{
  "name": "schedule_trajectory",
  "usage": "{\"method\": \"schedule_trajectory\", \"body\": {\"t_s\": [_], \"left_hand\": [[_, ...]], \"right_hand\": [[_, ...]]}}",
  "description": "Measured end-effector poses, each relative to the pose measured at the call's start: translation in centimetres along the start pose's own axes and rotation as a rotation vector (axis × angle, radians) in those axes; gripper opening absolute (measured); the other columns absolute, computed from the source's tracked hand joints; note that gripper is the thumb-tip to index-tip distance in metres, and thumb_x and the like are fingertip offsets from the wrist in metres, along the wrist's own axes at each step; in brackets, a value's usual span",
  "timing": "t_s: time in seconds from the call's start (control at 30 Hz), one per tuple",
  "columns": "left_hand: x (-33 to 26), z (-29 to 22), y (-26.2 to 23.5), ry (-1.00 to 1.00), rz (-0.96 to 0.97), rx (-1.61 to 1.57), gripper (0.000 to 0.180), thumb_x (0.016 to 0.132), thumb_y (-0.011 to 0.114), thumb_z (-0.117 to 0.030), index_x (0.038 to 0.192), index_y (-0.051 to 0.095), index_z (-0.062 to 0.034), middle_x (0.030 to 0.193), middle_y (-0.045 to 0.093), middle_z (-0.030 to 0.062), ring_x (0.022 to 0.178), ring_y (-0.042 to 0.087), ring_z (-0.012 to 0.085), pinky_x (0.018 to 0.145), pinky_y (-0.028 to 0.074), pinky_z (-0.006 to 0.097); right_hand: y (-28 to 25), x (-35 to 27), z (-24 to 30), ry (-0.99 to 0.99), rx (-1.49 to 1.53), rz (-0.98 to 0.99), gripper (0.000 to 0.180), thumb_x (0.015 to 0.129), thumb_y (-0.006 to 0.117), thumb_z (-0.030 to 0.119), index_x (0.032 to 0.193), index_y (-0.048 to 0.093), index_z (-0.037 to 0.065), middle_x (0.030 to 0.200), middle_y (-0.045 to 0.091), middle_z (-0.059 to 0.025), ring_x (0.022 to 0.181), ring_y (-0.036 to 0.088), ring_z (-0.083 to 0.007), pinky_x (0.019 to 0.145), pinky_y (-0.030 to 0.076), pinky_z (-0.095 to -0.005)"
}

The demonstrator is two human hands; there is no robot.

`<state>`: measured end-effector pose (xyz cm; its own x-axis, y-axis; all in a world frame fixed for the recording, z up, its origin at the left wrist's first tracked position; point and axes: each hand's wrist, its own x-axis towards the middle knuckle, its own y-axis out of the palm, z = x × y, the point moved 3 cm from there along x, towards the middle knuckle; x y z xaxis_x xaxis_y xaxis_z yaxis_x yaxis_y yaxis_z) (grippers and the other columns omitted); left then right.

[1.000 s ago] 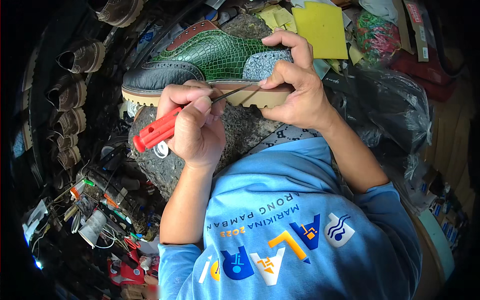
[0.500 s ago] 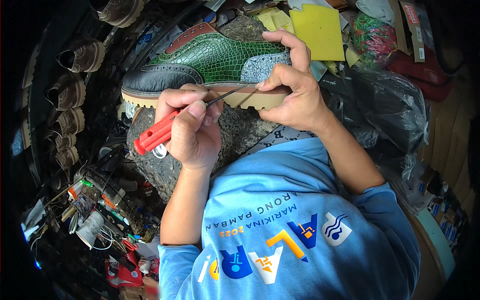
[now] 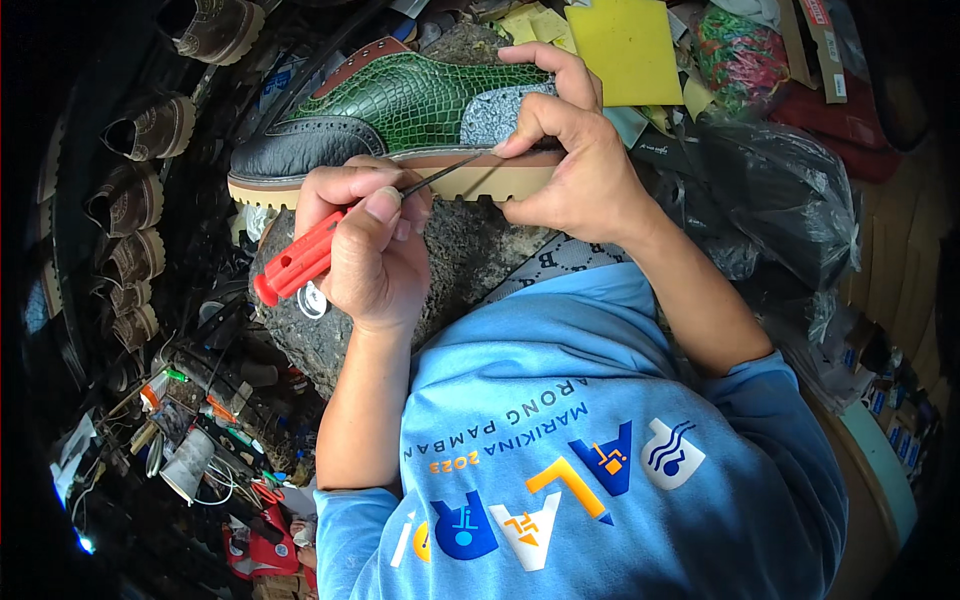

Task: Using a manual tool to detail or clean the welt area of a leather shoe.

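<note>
A shoe [image 3: 420,100] rests on its side-facing sole atop a dark rough stone block [image 3: 455,250]. Its upper is green crocodile-textured leather with a black toe, a brown lace panel and a speckled grey heel patch; the thick ridged sole is tan. In my left hand [image 3: 372,235] is a red-handled awl [image 3: 305,255], its thin dark shaft slanting up to the right. The shaft's tip meets the seam between upper and sole, near the heel. My right hand [image 3: 570,150] grips the shoe's heel end, with thumb and fingers around the sole and back; one fingertip is beside the awl's tip.
Several brown shoes [image 3: 135,190] line the left side. Below them lie clutter and a white cup [image 3: 187,462]. A yellow sheet [image 3: 622,55], a bag of colourful material [image 3: 742,60] and clear plastic [image 3: 780,220] lie at the right.
Shoe, hands and surroundings all sit slightly farther left and higher in the view. The awl's tip stays at the seam near the heel, and both grips look the same.
</note>
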<state>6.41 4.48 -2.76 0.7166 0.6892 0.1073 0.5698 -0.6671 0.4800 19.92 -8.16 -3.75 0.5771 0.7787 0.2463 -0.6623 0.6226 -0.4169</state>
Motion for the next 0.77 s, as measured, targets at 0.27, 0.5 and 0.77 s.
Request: {"method": "schedule_trajectory", "body": {"t_s": [0.27, 0.5, 0.77], "left_hand": [[-0.12, 0.01, -0.04, -0.004, -0.009, 0.009, 0.013, 0.078, 0.051, -0.011, 0.085, 0.054, 0.0001, 0.073, 0.055, 0.0131, 0.057, 0.044, 0.0134, 0.055, 0.039, 0.03], [-0.08, -0.16, 0.05, 0.014, -0.016, 0.06, 0.013, 0.076, 0.051, -0.01, 0.084, 0.053, 0.0007, 0.073, 0.055, 0.0139, 0.056, 0.043, 0.0136, 0.055, 0.04, 0.03], [-0.21, -0.18, -0.27, -0.02, -0.024, 0.039, 0.014, 0.076, 0.053, -0.011, 0.085, 0.053, -0.0003, 0.074, 0.054, 0.0151, 0.055, 0.04, 0.0138, 0.055, 0.04, 0.032]], "right_hand": [[-0.01, -0.08, 0.11, -0.007, -0.007, 0.005, 0.032, 0.045, 0.077, 0.003, 0.071, 0.059, 0.012, 0.132, 0.043, -0.0065, 0.121, 0.034, -0.0314, 0.101, 0.035, -0.0414], [0.0, -0.15, -0.05, -0.039, -0.009, 0.003, 0.034, 0.046, 0.076, 0.003, 0.074, 0.059, 0.012, 0.132, 0.042, -0.0075, 0.122, 0.034, -0.0321, 0.101, 0.033, -0.0427], [0.03, -0.24, -0.05, -0.098, -0.074, 0.006, 0.054, 0.049, 0.077, 0.005, 0.098, 0.054, 0.013, 0.133, 0.04, -0.0088, 0.126, 0.031, -0.0339, 0.105, 0.03, -0.0446]]}}
